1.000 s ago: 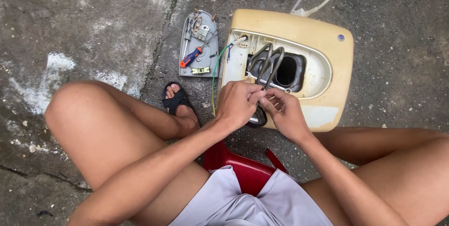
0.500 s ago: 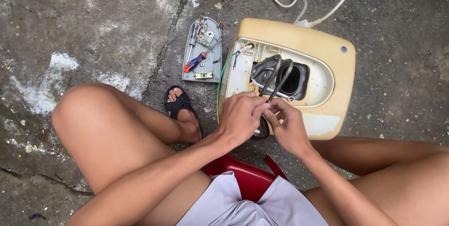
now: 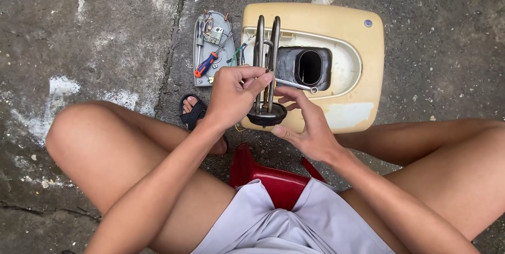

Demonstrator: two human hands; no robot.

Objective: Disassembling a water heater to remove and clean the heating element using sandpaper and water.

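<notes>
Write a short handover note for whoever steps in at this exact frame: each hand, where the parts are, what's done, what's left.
Left hand: pinching the tubes of the metal heating element, which is held upright above the housing.
Right hand: open beneath the element's round black base, fingers touching it.
Cream heater housing: lying on the concrete, dark tank opening exposed.
Grey cover plate: left of the housing, a screwdriver lying on it.
Done: cover off, element out of the opening.
Left: element not yet set down; housing open.
</notes>
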